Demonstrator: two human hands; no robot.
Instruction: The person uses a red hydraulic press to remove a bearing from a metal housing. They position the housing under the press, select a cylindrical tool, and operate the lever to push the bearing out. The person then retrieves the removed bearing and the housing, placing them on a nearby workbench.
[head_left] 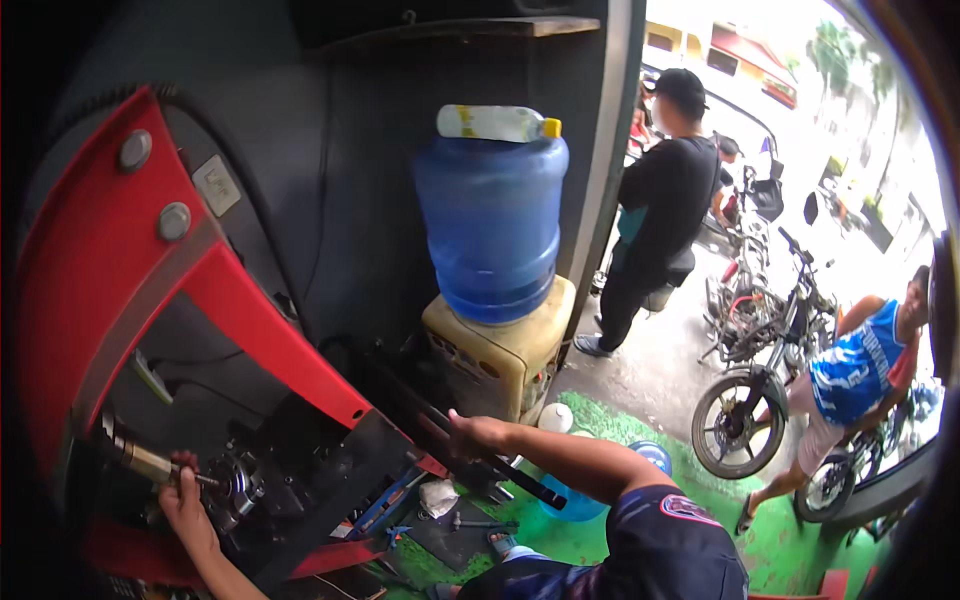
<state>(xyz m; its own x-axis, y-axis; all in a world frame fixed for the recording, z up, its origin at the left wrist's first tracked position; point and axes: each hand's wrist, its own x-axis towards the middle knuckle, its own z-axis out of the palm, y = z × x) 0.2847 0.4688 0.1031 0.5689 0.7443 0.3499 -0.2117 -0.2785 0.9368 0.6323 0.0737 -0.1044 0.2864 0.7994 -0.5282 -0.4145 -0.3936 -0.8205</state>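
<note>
A red press frame [240, 310] stands at the left, with a silver cylinder [138, 455] low on it. My left hand [185, 500] has its fingers around a thin metal shaft [208, 480] just right of that cylinder. The shaft meets a round, dark metal assembly [243, 492] inside the frame. My right hand [472, 432] grips a long black bar [535, 485], which slopes from the press down to the lower right.
A water dispenser [465, 365] carries a blue jug [490, 230] and a bottle [485, 122]. Tools [480, 525] lie below. At the doorway are a person in black [670, 190], a person in a blue top [850, 360] and several motorcycles [750, 390].
</note>
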